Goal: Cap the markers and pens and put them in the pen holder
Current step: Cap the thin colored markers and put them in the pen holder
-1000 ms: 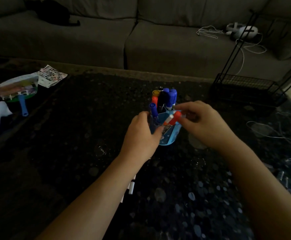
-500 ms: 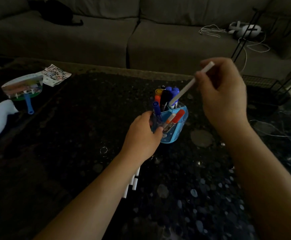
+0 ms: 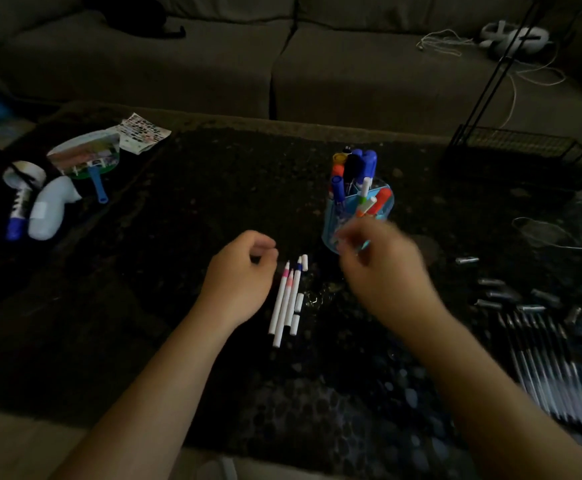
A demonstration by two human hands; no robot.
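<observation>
A translucent blue pen holder (image 3: 333,221) stands on the dark table and holds several capped markers (image 3: 356,167) plus a white pen (image 3: 365,188). My right hand (image 3: 384,271) is blurred just in front of the holder, fingers loosely spread, with nothing visible in it. My left hand (image 3: 239,277) hovers loosely curled and empty, just left of three uncapped white pens (image 3: 284,301) with pink and blue tips. These lie side by side on the table. Small white caps (image 3: 299,302) lie beside them, to their right.
A row of dark pens (image 3: 545,362) and loose dark caps (image 3: 511,294) lie at the right. A hand fan (image 3: 85,157), paper, a white bottle (image 3: 52,209) and a tape roll sit at the far left. A black wire rack (image 3: 514,142) stands back right, with a sofa behind the table.
My right hand dropped the white pen into the holder and came down in front of it. My left hand let go of the holder and moved back, uncovering the white pens.
</observation>
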